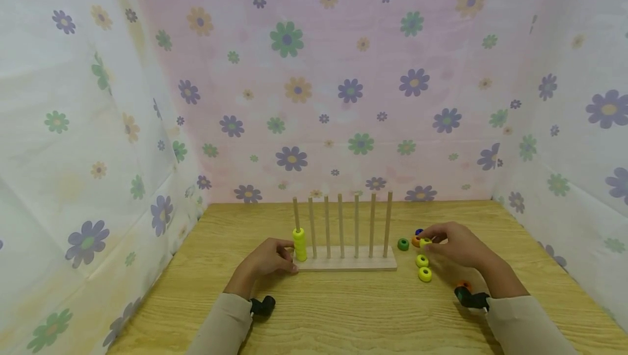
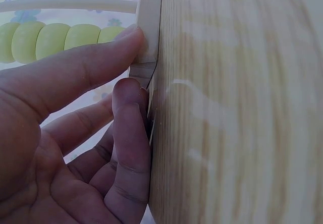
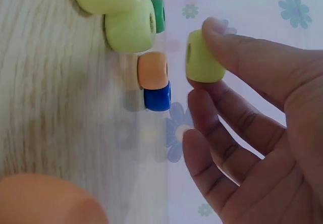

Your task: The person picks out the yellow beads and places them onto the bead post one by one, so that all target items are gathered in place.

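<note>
An orange bead (image 3: 50, 204) lies toward the right edge of the desk (image 1: 343, 317), then two smooth yellow beads (image 1: 422, 278). The left hand (image 1: 266, 258) pinches the left end of the wooden rack (image 1: 345, 264), likely to steady it. The right hand (image 1: 458, 243) pinches another yellow bead (image 3: 204, 62). Round yellow beads (image 1: 300, 246) circle the left stick (image 1: 296, 213). Flowery cloth (image 1: 338, 60) hangs behind.

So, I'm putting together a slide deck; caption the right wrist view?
A right hand pinches a yellow bead above the wooden tabletop, near a blue bead and a green bead.
</note>
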The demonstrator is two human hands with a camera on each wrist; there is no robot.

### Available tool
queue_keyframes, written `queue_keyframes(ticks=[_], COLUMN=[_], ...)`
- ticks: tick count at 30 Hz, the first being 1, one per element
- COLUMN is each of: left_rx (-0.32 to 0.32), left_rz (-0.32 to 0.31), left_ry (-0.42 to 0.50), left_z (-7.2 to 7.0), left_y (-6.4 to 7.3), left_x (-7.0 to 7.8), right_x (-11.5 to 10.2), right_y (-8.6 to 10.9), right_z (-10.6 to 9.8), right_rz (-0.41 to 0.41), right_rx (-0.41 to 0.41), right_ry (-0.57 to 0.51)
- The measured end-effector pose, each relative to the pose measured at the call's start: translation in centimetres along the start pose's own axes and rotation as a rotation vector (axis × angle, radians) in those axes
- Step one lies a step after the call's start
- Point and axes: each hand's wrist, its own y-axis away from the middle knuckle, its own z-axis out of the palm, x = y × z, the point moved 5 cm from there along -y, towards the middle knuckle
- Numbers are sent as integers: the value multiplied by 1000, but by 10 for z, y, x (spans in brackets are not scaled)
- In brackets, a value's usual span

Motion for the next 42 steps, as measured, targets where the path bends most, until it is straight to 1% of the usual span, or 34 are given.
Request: queue_keyframes(ticks=[11,16,22,29,36,42], left_rx=[3,0,1,3,0,-3], left_rz=[4,13,11,6,15,19], left_ry=[-20,-29,-32,-35,-27,-16], left_z=[-1,-2,-2,-2,-2,-2], left_y=[-2,-2,-1,-1,-1,-1], left_x=[0,3,4,2,2,1], right_x=[-11,-17,-27,-36,-44,-54], right_y=[-1,-1,1,3,0,-4], right_z=[-9,-13,-21,-29,-35,-43], right_rz=[3,-15,-66,-59,-72,-92], right_rx=[79,116,135,162,174,202], right_ry=[28,37,47,44,59,62])
